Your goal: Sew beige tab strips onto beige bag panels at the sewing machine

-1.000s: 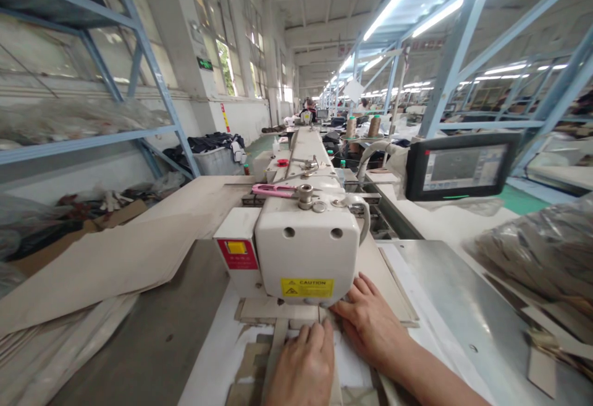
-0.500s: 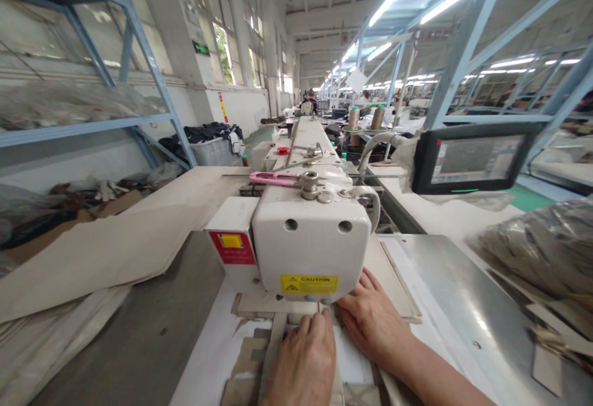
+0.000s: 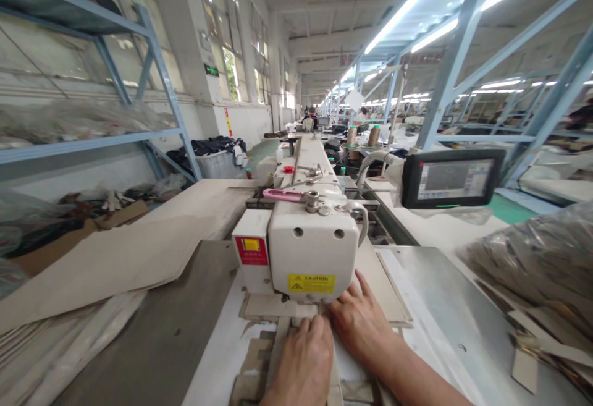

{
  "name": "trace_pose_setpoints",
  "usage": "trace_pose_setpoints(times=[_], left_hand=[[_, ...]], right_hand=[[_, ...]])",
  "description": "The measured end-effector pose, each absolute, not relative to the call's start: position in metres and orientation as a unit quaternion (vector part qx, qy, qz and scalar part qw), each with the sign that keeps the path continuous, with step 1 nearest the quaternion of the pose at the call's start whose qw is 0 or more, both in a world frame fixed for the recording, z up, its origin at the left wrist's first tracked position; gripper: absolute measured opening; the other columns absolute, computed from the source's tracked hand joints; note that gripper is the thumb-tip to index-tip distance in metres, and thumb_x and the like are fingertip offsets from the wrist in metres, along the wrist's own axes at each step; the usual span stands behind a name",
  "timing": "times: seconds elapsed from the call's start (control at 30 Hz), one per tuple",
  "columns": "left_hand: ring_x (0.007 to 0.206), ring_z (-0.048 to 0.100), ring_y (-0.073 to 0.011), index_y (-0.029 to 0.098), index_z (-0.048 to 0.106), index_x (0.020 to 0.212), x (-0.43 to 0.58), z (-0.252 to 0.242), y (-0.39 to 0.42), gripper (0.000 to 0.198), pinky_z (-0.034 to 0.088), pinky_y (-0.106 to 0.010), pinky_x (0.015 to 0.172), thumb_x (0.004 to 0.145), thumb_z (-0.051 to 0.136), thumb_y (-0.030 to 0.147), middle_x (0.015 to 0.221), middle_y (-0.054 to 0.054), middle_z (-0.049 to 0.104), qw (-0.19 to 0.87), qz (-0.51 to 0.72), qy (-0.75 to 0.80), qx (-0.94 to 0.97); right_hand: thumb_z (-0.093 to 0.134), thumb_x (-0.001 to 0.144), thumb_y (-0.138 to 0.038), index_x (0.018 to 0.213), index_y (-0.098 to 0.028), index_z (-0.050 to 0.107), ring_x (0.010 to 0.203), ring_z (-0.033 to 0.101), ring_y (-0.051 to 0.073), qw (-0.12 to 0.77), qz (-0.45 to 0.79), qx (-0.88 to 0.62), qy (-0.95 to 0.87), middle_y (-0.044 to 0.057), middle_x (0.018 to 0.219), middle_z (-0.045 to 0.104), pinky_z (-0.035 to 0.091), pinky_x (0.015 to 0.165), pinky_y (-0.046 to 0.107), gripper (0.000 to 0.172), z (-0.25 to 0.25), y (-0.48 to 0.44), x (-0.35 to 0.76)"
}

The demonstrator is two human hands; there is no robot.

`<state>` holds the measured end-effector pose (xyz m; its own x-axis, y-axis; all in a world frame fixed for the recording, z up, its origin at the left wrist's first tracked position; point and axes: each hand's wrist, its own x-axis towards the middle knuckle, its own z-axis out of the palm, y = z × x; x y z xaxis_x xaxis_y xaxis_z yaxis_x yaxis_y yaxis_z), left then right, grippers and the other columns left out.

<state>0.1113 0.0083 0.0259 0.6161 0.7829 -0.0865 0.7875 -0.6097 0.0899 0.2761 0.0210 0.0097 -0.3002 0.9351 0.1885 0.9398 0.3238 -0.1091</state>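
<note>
L hand: palm down, fingers bunched tog., tips on the work just short of the sewing machine head. Underside hidden; can't tell if anything's pinched. R hand: palm down, fingers a bit fanned, at the head's near R corner, some tips out of sight by its lower edge; grip also can't be told.

Key relation: tan strip lies just L of L hand, partly covered by it. Long axis runs away from person, toward underside of head. L hand nearer; R hand is on the far side of L hand from it.

Around: tan panel flat to R of head, R fingers overlapping its edge in view, contact unclear. Darker tan patches L of strip, on white sheet. Metal table beyond sheet on L.

On machine: caution label on front face, switch box on L side, pink snips lying across top.

Further out: stack of tan sheets far L; screen R, w/ thread spools behind; plastic-wrapped bundle far R.
</note>
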Motion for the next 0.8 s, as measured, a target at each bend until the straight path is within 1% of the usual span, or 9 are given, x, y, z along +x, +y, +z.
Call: trace_pose_setpoints(times=[0.07,0.13,0.2,0.23,0.3,0.43,0.57,0.67,0.8], left_hand=[[0.107,0.067,-0.0278,0.011,0.059,0.133,0.111,0.02,0.008,0.057,0.059,-0.037,0.087,0.082,0.045,-0.009,0.118,-0.013,0.068,0.038,-0.009,0.434,0.9],[0.103,0.069,-0.0266,0.011,0.055,0.137,0.11,0.012,0.01,0.06,0.059,-0.034,0.081,0.081,0.046,-0.009,0.116,-0.013,0.068,0.017,0.005,0.427,0.904],[0.097,0.071,-0.0254,0.011,0.056,0.135,0.108,0.003,0.011,0.058,0.06,-0.032,0.076,0.081,0.045,-0.009,0.114,-0.012,0.068,0.003,0.015,0.417,0.909],[0.095,0.072,-0.0252,0.01,0.057,0.133,0.107,-0.001,0.011,0.057,0.06,-0.032,0.074,0.081,0.045,-0.009,0.113,-0.012,0.068,-0.004,0.018,0.413,0.911],[0.093,0.072,-0.025,0.009,0.058,0.13,0.103,-0.007,0.01,0.055,0.06,-0.032,0.072,0.081,0.044,-0.009,0.112,-0.012,0.068,-0.014,0.019,0.407,0.913],[0.091,0.072,-0.023,0.011,0.06,0.128,0.098,-0.012,0.007,0.057,0.061,-0.03,0.072,0.081,0.038,-0.013,0.108,-0.01,0.07,-0.029,0.025,0.407,0.913],[0.089,0.073,-0.0229,0.01,0.061,0.127,0.097,-0.012,0.008,0.052,0.061,-0.028,0.071,0.083,0.042,-0.011,0.108,-0.01,0.07,-0.034,0.029,0.403,0.914],[0.088,0.073,-0.0224,0.01,0.061,0.128,0.097,-0.014,0.009,0.052,0.06,-0.027,0.07,0.083,0.043,-0.01,0.106,-0.01,0.071,-0.038,0.032,0.404,0.913],[0.088,0.073,-0.0227,0.008,0.059,0.132,0.094,-0.02,0.01,0.055,0.06,-0.028,0.069,0.083,0.041,-0.011,0.109,-0.012,0.07,-0.045,0.039,0.401,0.914]], right_hand=[[0.053,0.094,-0.014,0.111,-0.025,0.071,0.122,0.056,0.032,0.11,-0.002,-0.578,-0.809,0.008,0.117,0.07,0.019,0.121,0.066,0.027,0.012,0.02,0.28],[0.055,0.09,-0.012,0.121,-0.029,0.068,0.125,0.055,0.031,0.109,0.009,-0.568,-0.815,0.007,0.126,0.067,0.025,0.119,0.067,0.038,0.014,0.016,0.286],[0.054,0.088,-0.01,0.13,-0.033,0.064,0.13,0.052,0.031,0.106,0.027,-0.558,-0.823,0.008,0.135,0.062,0.025,0.118,0.068,0.049,0.015,0.011,0.29],[0.053,0.088,-0.01,0.132,-0.035,0.063,0.132,0.051,0.031,0.106,0.036,-0.555,-0.825,0.008,0.137,0.061,0.023,0.118,0.069,0.051,0.014,0.008,0.29],[0.053,0.089,-0.011,0.13,-0.036,0.065,0.134,0.049,0.031,0.111,0.05,-0.554,-0.823,0.009,0.137,0.059,0.021,0.119,0.069,0.049,0.013,0.004,0.288],[0.055,0.092,-0.016,0.127,-0.039,0.066,0.133,0.049,0.03,0.128,0.057,-0.571,-0.809,0.009,0.134,0.06,0.018,0.121,0.065,0.043,0.009,0.0,0.279],[0.056,0.095,-0.02,0.128,-0.041,0.066,0.131,0.05,0.029,0.14,0.055,-0.58,-0.801,0.008,0.131,0.06,0.015,0.122,0.063,0.041,0.007,0.0,0.277],[0.057,0.094,-0.021,0.129,-0.041,0.066,0.13,0.051,0.03,0.134,0.063,-0.577,-0.803,0.008,0.129,0.06,0.016,0.122,0.064,0.042,0.009,0.0,0.277],[0.059,0.096,-0.026,0.127,-0.042,0.068,0.13,0.051,0.032,0.131,0.07,-0.578,-0.803,0.008,0.129,0.06,0.016,0.121,0.066,0.036,0.01,0.001,0.275]])
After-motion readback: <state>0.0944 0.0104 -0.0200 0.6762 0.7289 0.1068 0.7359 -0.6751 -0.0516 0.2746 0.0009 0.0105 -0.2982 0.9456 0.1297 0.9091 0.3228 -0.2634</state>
